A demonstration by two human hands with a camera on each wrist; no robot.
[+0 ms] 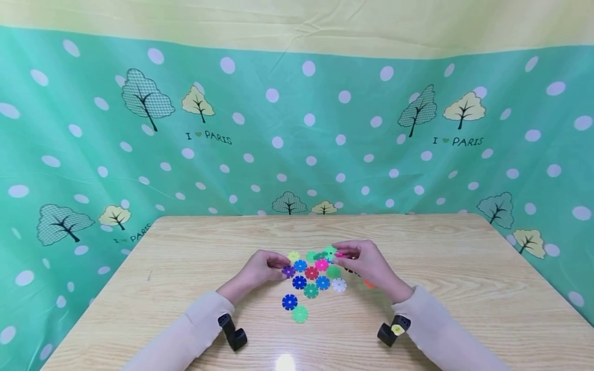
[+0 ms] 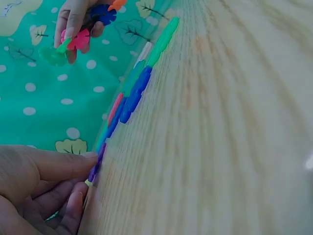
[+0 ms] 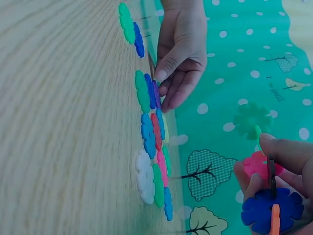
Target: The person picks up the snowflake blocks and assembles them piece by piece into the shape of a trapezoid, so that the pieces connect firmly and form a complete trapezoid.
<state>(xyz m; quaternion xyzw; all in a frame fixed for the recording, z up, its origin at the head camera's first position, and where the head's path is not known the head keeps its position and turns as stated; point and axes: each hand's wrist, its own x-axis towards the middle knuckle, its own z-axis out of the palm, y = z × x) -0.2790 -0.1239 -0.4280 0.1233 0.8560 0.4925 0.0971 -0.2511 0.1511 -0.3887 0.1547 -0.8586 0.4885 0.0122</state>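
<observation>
Notched flower-shaped plastic discs lie flat in a loose cluster between the hands. At its left side my left hand [image 1: 257, 270] has thumb and fingers at the edge of a purple disc [image 1: 289, 271], pinching it low on the table. My right hand [image 1: 368, 260] holds up a chain of interlocked discs at the cluster's far right. In the right wrist view the chain shows a translucent green disc [image 3: 252, 120], a pink disc [image 3: 259, 164], a dark disc [image 3: 272, 178] seen edge-on, a blue disc [image 3: 288, 203] and an orange disc [image 3: 275, 223]. The fingers partly hide the pink one.
A red disc [image 1: 311, 273] sits mid-cluster, with a white disc [image 1: 339, 285] at its right. Nearer the front, a dark blue disc [image 1: 290, 302] and a light green disc [image 1: 300, 314] lie apart. Behind the wooden table [image 1: 195, 257] hangs a dotted green cloth [image 1: 250, 134].
</observation>
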